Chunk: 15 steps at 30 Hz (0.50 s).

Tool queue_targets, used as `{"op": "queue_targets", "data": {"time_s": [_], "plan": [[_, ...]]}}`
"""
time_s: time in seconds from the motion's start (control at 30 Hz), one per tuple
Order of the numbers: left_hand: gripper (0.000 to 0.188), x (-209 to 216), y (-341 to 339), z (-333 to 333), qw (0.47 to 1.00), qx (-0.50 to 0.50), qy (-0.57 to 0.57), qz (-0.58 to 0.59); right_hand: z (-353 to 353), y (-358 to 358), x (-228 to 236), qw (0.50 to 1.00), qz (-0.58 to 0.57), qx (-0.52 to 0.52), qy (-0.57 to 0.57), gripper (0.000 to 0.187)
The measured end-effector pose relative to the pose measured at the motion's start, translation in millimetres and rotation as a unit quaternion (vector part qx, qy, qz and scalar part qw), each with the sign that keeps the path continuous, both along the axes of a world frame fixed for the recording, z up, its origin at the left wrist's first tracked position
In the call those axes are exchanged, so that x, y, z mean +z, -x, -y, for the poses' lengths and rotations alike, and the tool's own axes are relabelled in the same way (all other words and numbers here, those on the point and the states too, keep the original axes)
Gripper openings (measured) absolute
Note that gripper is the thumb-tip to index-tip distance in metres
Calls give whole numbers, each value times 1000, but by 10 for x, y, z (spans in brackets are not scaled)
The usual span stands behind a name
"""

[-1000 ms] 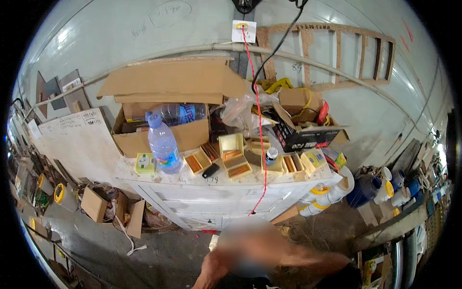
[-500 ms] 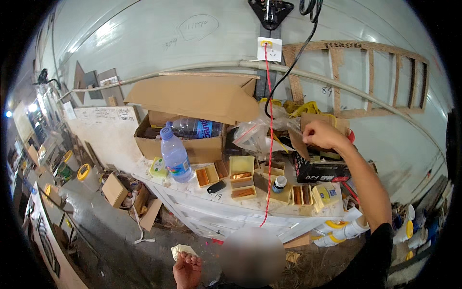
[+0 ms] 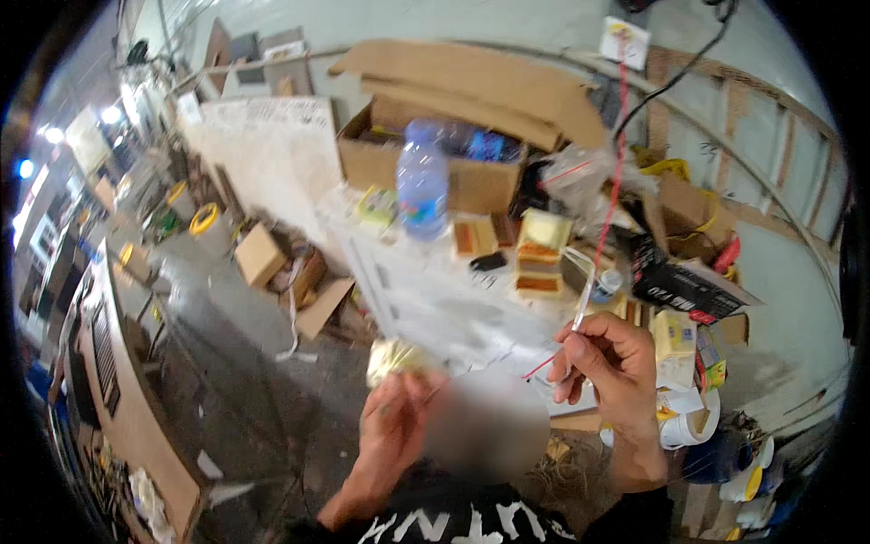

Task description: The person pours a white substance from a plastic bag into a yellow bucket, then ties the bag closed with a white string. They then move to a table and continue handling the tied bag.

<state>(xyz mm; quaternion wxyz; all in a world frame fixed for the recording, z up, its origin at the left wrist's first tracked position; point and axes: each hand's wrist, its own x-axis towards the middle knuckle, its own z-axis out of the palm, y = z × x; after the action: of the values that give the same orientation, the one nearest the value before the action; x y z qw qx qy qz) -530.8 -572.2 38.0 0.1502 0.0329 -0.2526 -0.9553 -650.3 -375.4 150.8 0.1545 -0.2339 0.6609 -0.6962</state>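
Observation:
My right hand [image 3: 609, 376] is raised in front of the cabinet's near edge. Its fingers pinch a thin, white, bent strip [image 3: 587, 295] that points up and crosses the red cord [image 3: 609, 222]; its exact kind is unclear. Lower left, my left hand [image 3: 390, 431] closes on a pale yellow, crumpled packet [image 3: 396, 359], blurred by motion. On the white top beyond my hands stand small open boxes with copper-brown contents [image 3: 541, 284], a small white-capped bottle [image 3: 605, 286] and a black object [image 3: 488, 262].
A clear water bottle [image 3: 422, 186] stands before an open cardboard box [image 3: 362, 150]. A black box [image 3: 675, 281] lies to the right, by a yellow-and-white pack [image 3: 674, 340]. Cartons [image 3: 261, 255] and yellow-rimmed buckets [image 3: 210, 230] are on the floor at left.
My right hand has come away from the black box toward me and now holds the white strip. My left hand has risen with the packet. The view has swung left.

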Motion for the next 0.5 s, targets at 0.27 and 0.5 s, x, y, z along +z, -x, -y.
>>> {"op": "queue_targets", "data": {"time_s": [0.27,0.5], "plan": [[43,59,-196,159,991,-12,135,14,568,-334,-547,974,40,-17,223,14],[37,80,-255,260,998,-60,-30,-1,867,-801,-1027,950,164,86,253,17]]}}
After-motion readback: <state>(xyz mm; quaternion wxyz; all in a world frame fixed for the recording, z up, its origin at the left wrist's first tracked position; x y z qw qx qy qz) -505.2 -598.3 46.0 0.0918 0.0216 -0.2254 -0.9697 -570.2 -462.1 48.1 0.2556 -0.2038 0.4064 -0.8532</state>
